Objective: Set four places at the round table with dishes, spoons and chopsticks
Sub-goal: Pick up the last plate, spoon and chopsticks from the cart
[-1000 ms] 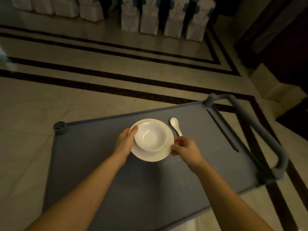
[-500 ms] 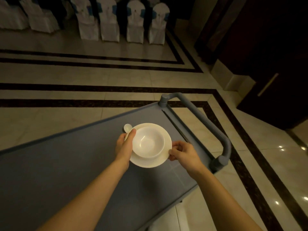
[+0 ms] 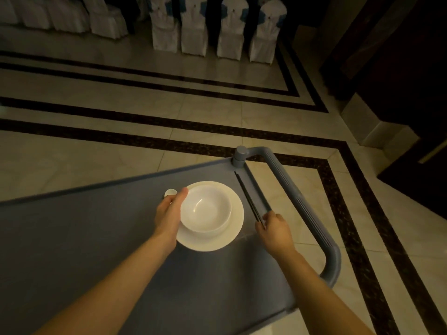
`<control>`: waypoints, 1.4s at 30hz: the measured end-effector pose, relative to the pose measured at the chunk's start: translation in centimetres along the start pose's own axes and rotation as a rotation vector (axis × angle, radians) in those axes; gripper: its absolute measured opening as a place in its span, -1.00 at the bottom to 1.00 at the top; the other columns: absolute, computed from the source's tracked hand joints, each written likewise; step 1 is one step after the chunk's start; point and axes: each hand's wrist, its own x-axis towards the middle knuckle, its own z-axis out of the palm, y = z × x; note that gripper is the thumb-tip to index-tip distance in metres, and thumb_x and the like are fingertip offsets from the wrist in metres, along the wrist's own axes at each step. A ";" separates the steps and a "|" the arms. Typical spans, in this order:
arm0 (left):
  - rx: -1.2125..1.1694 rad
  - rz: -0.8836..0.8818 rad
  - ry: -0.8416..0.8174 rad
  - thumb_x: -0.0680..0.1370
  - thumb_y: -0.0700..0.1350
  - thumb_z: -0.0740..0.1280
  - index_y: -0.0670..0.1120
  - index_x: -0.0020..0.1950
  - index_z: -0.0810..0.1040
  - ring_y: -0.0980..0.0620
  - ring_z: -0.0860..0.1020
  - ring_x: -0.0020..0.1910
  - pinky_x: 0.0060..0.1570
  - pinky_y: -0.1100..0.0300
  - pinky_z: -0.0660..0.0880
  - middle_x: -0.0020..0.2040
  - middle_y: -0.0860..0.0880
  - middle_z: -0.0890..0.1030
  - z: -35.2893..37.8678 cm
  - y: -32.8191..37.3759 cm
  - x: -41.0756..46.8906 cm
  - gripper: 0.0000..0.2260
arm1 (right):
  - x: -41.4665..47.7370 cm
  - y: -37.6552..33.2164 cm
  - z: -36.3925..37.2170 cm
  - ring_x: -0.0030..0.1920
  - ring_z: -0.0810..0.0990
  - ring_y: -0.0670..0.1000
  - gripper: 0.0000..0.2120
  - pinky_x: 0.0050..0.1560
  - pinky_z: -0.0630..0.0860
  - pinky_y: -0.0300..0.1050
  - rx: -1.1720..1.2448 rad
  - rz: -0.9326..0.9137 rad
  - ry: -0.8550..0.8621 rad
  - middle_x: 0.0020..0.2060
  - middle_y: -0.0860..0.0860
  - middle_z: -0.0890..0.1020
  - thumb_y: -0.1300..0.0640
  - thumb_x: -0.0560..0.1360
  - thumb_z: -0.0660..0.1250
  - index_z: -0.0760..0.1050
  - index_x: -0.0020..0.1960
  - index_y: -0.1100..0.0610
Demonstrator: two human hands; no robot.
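**Bowl** (image 3: 205, 209) and **plate** (image 3: 233, 234): smooth, glossy white glaze, with a highlight inside the bowl. **Chopsticks** (image 3: 249, 201): dark, faintly shiny. **Cart top** (image 3: 96, 238): matt grey plastic. Its **handle** (image 3: 285, 184): grey plastic, ribbed. **Floor** (image 3: 121, 160): polished pale stone tiles with dark speckled bands. **Chair covers** (image 3: 193, 35): white cloth.

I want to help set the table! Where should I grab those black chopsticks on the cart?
Pinch both chopsticks at their near end, coming from your side, along their length. They lie flat together, between the cart's raised edge and the plate, so the sides look crowded.
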 end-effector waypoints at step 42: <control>-0.145 -0.049 0.363 0.54 0.19 0.36 0.03 0.25 0.57 -0.13 0.59 0.07 -0.04 -0.04 0.52 0.12 -0.07 0.62 -13.0 1.5 2.9 -0.63 | 3.9 -11.2 6.3 0.15 0.58 0.33 -0.72 0.15 0.51 0.11 0.246 -0.066 -0.200 0.15 0.31 0.61 0.13 0.67 0.18 0.51 0.22 0.31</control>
